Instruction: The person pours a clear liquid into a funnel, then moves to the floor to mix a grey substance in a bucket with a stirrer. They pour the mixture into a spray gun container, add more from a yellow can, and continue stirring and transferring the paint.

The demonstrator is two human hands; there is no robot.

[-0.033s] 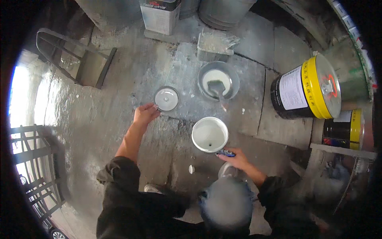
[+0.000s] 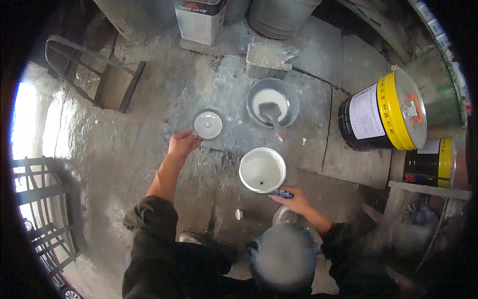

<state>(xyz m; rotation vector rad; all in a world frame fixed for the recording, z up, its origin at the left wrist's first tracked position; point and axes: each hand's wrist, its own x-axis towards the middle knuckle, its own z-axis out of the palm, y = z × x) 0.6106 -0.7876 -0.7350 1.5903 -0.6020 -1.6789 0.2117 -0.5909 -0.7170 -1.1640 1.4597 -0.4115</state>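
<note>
Left grip [image 2: 183, 143] pinching round lid [image 2: 208, 124] by near-left edge, beyond and left of white bucket [image 2: 262, 170] — lid probably light, stiff, best held by rim. Right grip [image 2: 296, 200] closed on small blue object [image 2: 284, 193] at bucket's near rim. Bucket: smooth, round, likely rigid plastic; weight uncertain. Beyond: grey basin [image 2: 295, 104], white substance [image 2: 271, 94]; rough, stained floor [image 2: 164, 84].
</note>
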